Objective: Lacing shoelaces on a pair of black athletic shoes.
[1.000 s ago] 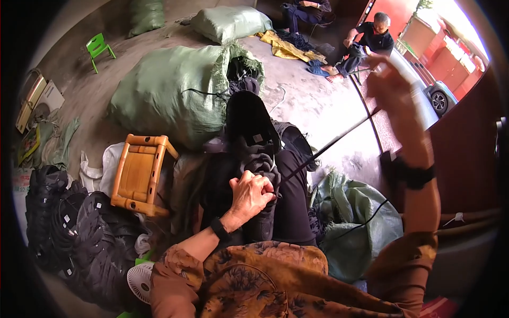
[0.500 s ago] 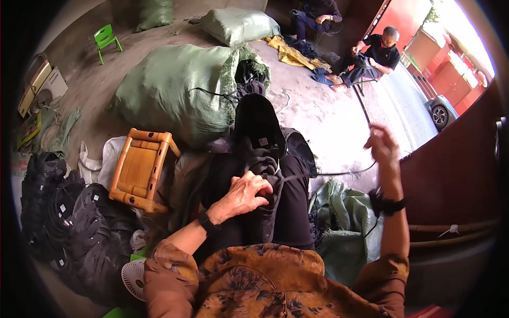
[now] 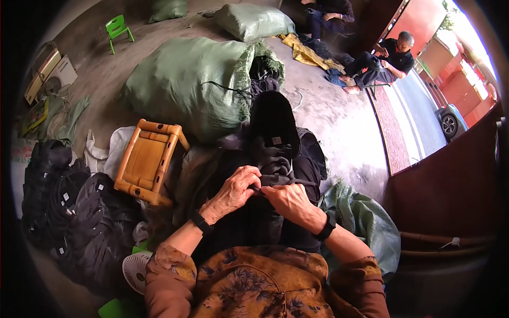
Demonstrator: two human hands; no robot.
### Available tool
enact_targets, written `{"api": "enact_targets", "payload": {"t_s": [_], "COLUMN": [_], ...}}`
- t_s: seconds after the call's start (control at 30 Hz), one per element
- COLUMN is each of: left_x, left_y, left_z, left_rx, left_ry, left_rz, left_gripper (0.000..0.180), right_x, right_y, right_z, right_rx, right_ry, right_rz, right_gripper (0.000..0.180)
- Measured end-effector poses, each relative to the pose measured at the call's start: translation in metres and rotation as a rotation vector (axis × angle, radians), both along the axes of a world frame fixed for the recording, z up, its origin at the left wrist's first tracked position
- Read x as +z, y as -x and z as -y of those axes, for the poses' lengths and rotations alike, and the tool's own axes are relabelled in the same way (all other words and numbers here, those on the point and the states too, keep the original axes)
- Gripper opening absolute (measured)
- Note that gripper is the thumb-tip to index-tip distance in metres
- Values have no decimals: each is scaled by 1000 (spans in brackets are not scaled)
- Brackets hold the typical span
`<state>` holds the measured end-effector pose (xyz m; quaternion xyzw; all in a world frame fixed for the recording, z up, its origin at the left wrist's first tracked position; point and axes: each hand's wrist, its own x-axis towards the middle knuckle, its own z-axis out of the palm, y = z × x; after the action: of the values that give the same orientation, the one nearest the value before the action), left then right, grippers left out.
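Across my lap lies a bundle of dark cloth pieces (image 3: 275, 161). A long, rounded black flap (image 3: 273, 119) with a small white label rises at its far end; I cannot tell exactly what the pieces are. A thin black strap (image 3: 305, 182) goes across the bundle. My left hand (image 3: 236, 193) is closed at the strap on the left side, thumb and fingers pinched together. Close beside it, my right hand (image 3: 294, 202) also grips the strap, knuckles up. The fingertips nearly meet and partly hide what is between them.
Left of me are a bamboo stool (image 3: 146, 164), a pile of black pieces with white labels (image 3: 90, 217) and a small white fan (image 3: 136, 271). A stuffed green sack (image 3: 185, 87) lies ahead. Another green sack (image 3: 366, 225) is at my right. Two people sit farther off, one by the doorway (image 3: 389, 61).
My right hand, which was raised at the right with the strap stretched out, has come down to the bundle beside my left hand. The whole view has shifted slightly.
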<state>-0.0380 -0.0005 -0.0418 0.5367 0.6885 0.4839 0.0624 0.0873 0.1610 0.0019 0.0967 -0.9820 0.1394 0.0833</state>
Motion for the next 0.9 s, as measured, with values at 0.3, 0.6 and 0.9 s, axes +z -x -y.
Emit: {"api": "enact_targets", "payload": {"t_s": [0.3,0.6,0.9], "left_x": [3,10,45], "left_y": [-4,-4,-6], "left_z": [-1,-2,-14], "left_rx": [-15,-85,78], "left_ry": [-34,48,18], "left_rz": [-4,-76,-160], "left_gripper": [33,33,37], "right_x": [16,195,250], "right_y": [-13,-110,-87], "right_z": [-100,-223,-91], "right_rx": [-453,-940,-339], "right_ry": [27,76,1237], "right_rz": [-349,-753,-767], "right_gripper": [13,16,25]}}
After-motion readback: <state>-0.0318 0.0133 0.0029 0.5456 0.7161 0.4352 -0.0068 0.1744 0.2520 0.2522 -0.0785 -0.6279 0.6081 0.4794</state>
